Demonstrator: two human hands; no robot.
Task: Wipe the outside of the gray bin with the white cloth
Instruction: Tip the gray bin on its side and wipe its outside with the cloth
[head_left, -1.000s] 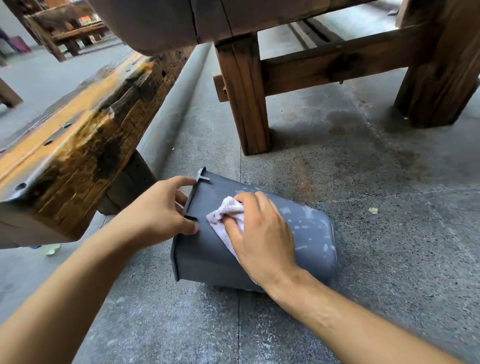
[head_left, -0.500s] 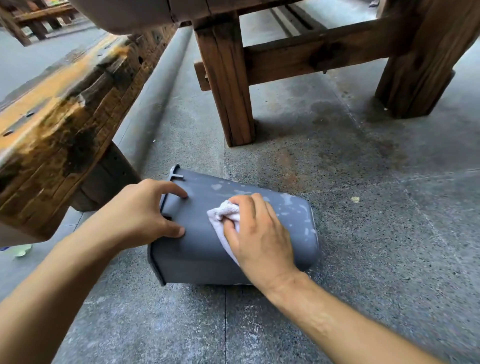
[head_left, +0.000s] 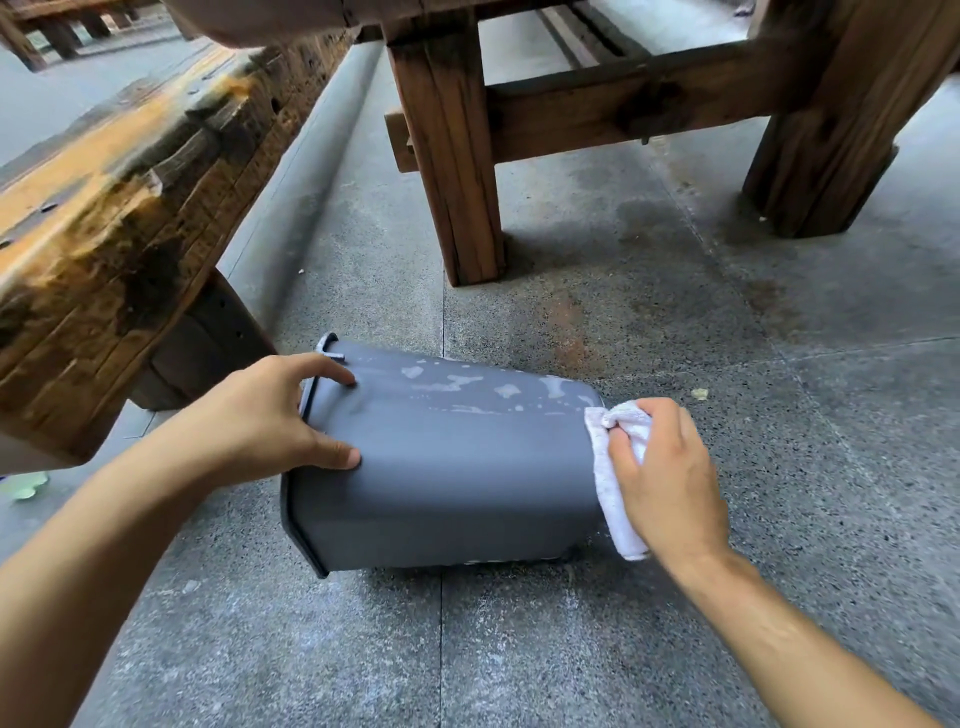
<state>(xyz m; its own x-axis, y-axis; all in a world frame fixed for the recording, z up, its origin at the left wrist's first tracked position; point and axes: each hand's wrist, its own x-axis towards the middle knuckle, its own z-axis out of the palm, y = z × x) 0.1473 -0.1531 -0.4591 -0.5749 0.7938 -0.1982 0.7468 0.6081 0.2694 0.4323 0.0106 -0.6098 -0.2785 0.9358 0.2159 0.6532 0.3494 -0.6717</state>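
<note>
Grey speckled concrete floor (head_left: 675, 649) fills the view, with a heavy wooden table leg (head_left: 447, 156) beyond the hands and a worn wooden bench (head_left: 119, 218) to the left of them.

On the floor between the two hands lies the gray bin (head_left: 441, 478), tipped on its side. Its long axis runs from left to right: the open rim is under the left hand (head_left: 260, 421), and the closed bottom is by the right hand (head_left: 670, 478). The left hand is spread on the bin's upper wall near the rim, thumb and forefinger pressed on it, and seems to hold it steady.

The right hand grips the white cloth (head_left: 613, 499), its fingers curled round the bunched part, and the cloth hangs against the bottom end of the bin. The two hands are well apart, with the bin's whole length between them.

Pale smears (head_left: 467, 387) show on the far upper face, beyond both hands. I judge that the right hand is nearer to them, so the next wipe probably goes from the bottom end back toward the left hand.
</note>
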